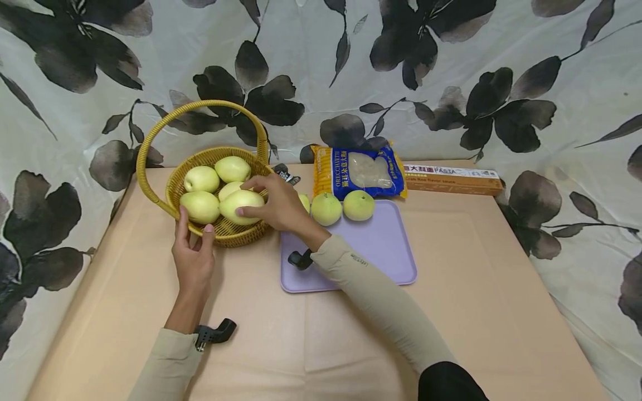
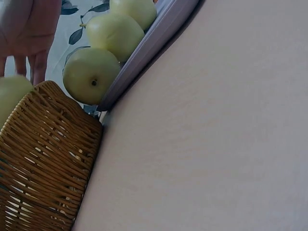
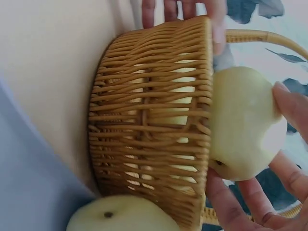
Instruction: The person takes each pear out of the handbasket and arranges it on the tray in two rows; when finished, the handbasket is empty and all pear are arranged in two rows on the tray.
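Right grip (image 1: 278, 203) is pinching a pale green pear (image 1: 241, 209) at the right side of the wicker basket (image 1: 238, 239), thumb and fingers spreading around it, probably because one-sided contact would be letting it roll. Left grip (image 1: 194, 262) is holding the basket's near-left rim, I guess so it's not sliding. Four other pears (image 1: 200, 207) are sitting inside, while three tray pears (image 1: 326, 209) are resting on a lilac tray (image 1: 388, 245) right of the basket, its raised edge presumably stopping them rolling onto the desk (image 1: 476, 278). An orecchiette bag (image 1: 368, 171) is lying farther right.
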